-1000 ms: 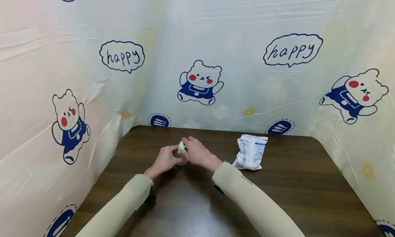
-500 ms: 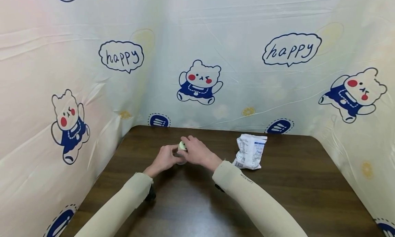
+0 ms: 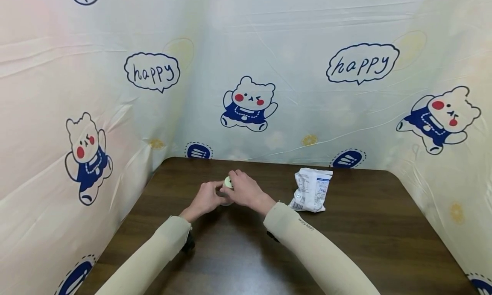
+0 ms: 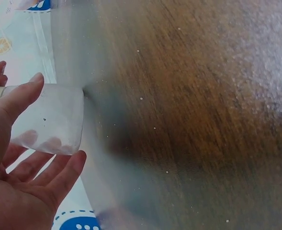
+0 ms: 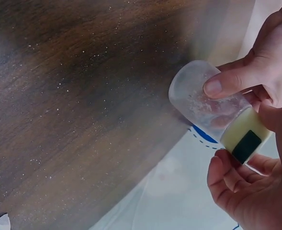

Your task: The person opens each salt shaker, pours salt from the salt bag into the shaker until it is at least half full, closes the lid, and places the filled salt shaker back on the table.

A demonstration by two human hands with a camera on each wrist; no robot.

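Note:
A clear, frosted-looking plastic jar [image 5: 196,93] with a pale green lid [image 5: 236,129] is held between both hands over the far left half of the table. White residue shows inside its wall. My left hand [image 3: 205,199] grips the jar's body, thumb on one side and fingers on the other; the jar [image 4: 59,115] shows between them in the left wrist view. My right hand [image 3: 247,191] pinches the lid between thumb and fingers. A dark green rectangle marks the lid's side. In the head view, the hands hide most of the jar.
A white printed snack packet [image 3: 312,190] lies on the brown wooden table [image 3: 369,226], right of the hands. Small pale specks dot the tabletop in the wrist views. A patterned curtain [image 3: 300,107] surrounds the table's back and sides.
Both hands stay on the jar and lid in nearly the same place. Only a slight shift of the head view shows, and the packet has not moved.

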